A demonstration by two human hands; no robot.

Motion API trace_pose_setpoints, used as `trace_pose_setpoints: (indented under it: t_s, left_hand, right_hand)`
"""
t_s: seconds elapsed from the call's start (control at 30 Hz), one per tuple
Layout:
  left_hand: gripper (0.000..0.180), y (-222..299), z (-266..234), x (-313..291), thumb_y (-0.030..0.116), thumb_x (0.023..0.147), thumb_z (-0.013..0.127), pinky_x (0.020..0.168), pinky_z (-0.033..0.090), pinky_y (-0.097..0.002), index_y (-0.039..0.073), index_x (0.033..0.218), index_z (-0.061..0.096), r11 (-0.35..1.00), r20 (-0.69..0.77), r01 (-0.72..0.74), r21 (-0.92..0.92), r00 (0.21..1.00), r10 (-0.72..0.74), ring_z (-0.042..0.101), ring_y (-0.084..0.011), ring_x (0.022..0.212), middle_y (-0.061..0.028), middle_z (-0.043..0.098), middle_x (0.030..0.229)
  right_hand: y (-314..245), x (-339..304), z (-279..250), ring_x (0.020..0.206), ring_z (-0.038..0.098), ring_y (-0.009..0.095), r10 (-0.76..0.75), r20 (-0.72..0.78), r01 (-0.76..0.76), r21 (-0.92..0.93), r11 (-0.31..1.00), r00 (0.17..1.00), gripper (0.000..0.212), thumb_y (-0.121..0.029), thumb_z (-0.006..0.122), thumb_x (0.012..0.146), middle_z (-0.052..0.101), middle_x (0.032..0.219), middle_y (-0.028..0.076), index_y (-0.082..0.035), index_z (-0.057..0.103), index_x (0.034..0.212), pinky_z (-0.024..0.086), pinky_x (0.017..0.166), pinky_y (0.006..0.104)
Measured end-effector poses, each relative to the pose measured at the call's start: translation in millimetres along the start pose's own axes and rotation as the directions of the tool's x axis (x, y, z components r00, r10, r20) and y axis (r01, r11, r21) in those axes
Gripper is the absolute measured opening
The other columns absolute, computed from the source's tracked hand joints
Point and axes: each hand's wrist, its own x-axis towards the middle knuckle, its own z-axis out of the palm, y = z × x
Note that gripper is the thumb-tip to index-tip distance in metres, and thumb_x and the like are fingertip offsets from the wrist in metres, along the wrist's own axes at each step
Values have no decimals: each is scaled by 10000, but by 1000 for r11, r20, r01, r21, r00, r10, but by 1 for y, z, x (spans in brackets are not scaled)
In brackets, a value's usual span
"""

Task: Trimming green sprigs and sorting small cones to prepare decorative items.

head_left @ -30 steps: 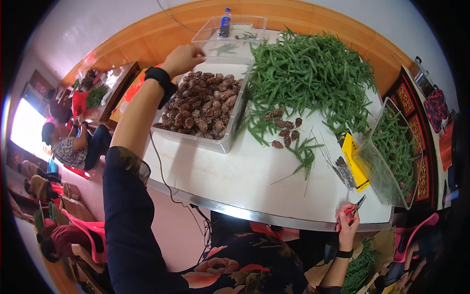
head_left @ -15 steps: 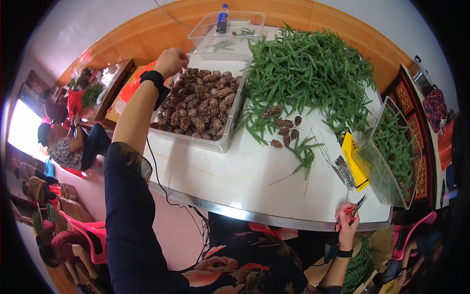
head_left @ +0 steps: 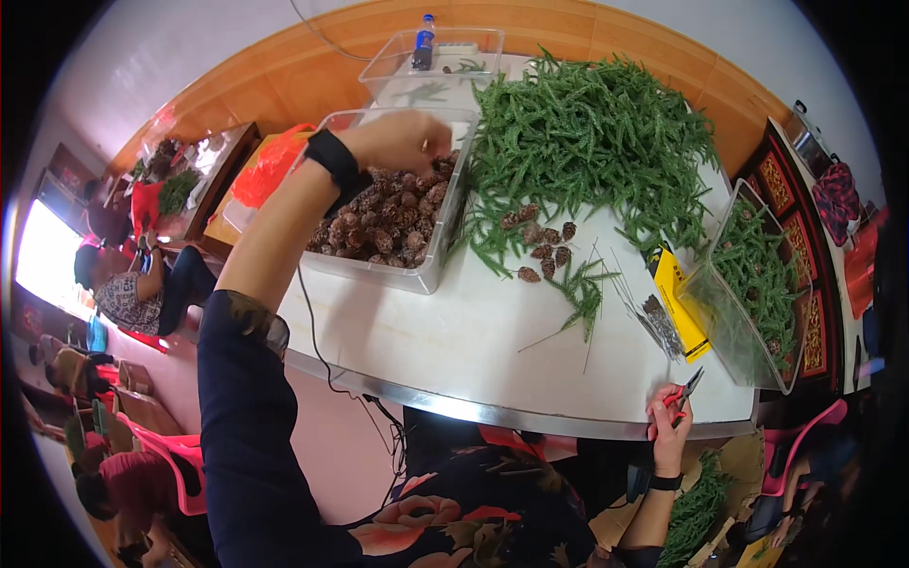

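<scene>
My left hand is over the far part of a clear plastic bin full of brown pine cones. Its fingers curl downward, slightly blurred, and whatever they hold is hidden. At the table's front right edge my right hand grips red-handled pliers, jaws pointing up and away. Several loose pine cones lie mid-table beside a wired green sprig. Near the pliers are a bundle of thin wires and a yellow card package.
A large heap of green artificial sprigs covers the back. At right, a tilted clear bin holds sprigs and cones. Behind the cone bin stands another clear bin with a blue-labelled bottle. A black cable hangs over the front edge.
My left hand has moved right, from the cone bin's far left corner to above its far right part. My right hand still holds the pliers in nearly the same place.
</scene>
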Motion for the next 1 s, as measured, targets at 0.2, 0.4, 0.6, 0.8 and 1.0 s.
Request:
trace_pose_setpoints:
  t_s: [0.2, 0.4, 0.6, 0.8, 1.0]
  left_hand:
    - [435, -21, 42, -11, 282, 653, 753, 742, 502, -389, 102, 1037, 657, 931, 50, -14, 364, 999, -4, 647, -294, 860, -103, 687, 878]
    - [482, -8, 47, 0, 301, 641, 766, 756, 503, -392, 117, 1072, 655, 935, 149, 25, 354, 985, -83, 650, -286, 862, -105, 688, 906]
    - [378, -9, 51, -6, 260, 678, 752, 702, 513, -369, 77, 997, 665, 968, 90, 58, 246, 993, -82, 657, -270, 773, -87, 692, 848]
    - [180, -51, 20, -30, 227, 827, 651, 572, 470, -265, 65, 903, 631, 882, 132, 317, -349, 948, -289, 606, -174, 661, -60, 651, 762]
    - [223, -52, 2, -50, 272, 915, 578, 546, 450, -191, 53, 919, 625, 534, 87, 342, -773, 891, -446, 598, -119, 635, -63, 648, 805]
  right_hand:
    - [-3, -1, 0, 623, 458, 32, 2, 24, -2, 2, 1000, 1000, 203, -169, 605, 879, 501, 781, -11, -66, 502, 1021, 323, 384, 149]
    - [-2, 0, 0, 630, 461, 35, -5, 18, 5, 1, 1000, 1000, 206, -170, 606, 880, 501, 785, -12, -62, 504, 1024, 321, 383, 148]
    - [-3, -1, 2, 634, 465, 35, -20, 7, 20, 1, 1000, 1000, 209, -165, 604, 881, 508, 796, -10, -59, 505, 1031, 323, 385, 147]
    - [1, -1, -1, 625, 462, 31, -11, 18, 11, 1, 1000, 1000, 217, -168, 609, 878, 513, 789, -9, -65, 508, 1039, 321, 392, 145]
    - [3, -1, -2, 556, 434, 23, -31, 8, 31, -12, 999, 999, 176, -169, 588, 886, 516, 757, -8, -87, 508, 1019, 295, 381, 142]
